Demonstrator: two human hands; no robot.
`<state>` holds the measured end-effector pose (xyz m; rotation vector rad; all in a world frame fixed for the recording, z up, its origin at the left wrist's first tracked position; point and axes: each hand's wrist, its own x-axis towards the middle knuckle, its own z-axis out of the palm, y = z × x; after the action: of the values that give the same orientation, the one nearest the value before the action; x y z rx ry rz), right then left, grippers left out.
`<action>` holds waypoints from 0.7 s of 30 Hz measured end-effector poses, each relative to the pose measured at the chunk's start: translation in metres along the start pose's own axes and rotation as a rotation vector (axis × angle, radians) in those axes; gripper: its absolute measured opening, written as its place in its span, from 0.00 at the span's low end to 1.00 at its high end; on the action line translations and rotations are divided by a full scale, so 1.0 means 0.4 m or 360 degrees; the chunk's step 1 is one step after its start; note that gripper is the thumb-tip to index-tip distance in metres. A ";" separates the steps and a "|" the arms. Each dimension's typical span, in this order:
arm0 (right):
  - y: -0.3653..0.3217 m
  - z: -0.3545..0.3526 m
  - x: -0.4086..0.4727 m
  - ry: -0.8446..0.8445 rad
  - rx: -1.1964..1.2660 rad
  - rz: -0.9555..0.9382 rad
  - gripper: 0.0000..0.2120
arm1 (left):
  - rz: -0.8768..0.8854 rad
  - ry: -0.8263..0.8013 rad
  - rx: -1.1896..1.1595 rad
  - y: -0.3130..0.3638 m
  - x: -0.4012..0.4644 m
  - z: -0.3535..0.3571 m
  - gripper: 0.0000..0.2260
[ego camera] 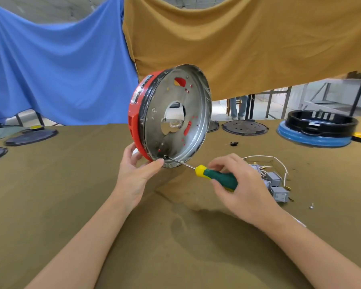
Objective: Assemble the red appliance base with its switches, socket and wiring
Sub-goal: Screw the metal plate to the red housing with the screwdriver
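Red appliance base (136, 113) stands on edge near table centre, lower rim at the cloth, metal inner pan (176, 115) facing right and toward camera. Pan is shiny, with a large central hole and small slots showing red through. Black band runs between red shell and metal rim.

Left hand (137, 170) steadies the base at its lowest part: fingers curled behind the red shell, thumb pressed across the metal rim in front. A firm pinch on the rim.

Right hand (236, 184) wraps the screwdriver (215, 176), green handle with yellow collar; fingers closed around the handle, thumb on top. Thin shaft angles up-left, tip touching a screw spot on the pan's lower inside, just beside the left thumb.

Just right of the right hand: grey switches (276, 184) in a loose cluster, with white wires (279, 163) looping over them, brass terminals at the ends. One small loose screw (311, 206) lies further right. A small black part (234, 143) lies alone behind, near the base.

Surface: table (71, 184) covered in olive-brown cloth, wrinkled in front of the base. Far edge carries dark round plates (245, 127), more dark plates (30, 137) at left, and a black ring housing (321, 122) stacked on a blue one at right.

Room: blue cloth (50, 69) and mustard cloth (248, 42) hang as a backdrop. Beneath the mustard hem, metal frames, pale floor, and the legs of a person (238, 107) standing well back.
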<state>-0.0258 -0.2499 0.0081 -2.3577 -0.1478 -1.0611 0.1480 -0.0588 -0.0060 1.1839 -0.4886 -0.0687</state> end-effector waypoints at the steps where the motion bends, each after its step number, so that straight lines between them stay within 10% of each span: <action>1: -0.002 0.000 0.003 0.0090 0.0094 0.0061 0.13 | -0.0003 0.0004 0.0011 0.001 0.000 0.000 0.35; 7: -0.004 -0.002 0.015 0.0280 0.0641 0.0615 0.04 | -0.0025 -0.0035 0.0065 -0.007 -0.004 0.005 0.35; 12: 0.004 -0.010 0.017 -0.0074 0.0449 0.0521 0.14 | -0.0150 0.0108 -0.0218 -0.007 0.009 0.000 0.24; 21: 0.006 0.009 0.006 0.0215 0.0129 0.0510 0.07 | -0.0135 0.0040 -0.0125 -0.010 0.001 0.001 0.27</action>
<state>-0.0210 -0.2502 0.0068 -2.1379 0.2257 -1.0292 0.1488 -0.0609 -0.0094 1.1267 -0.4102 -0.1447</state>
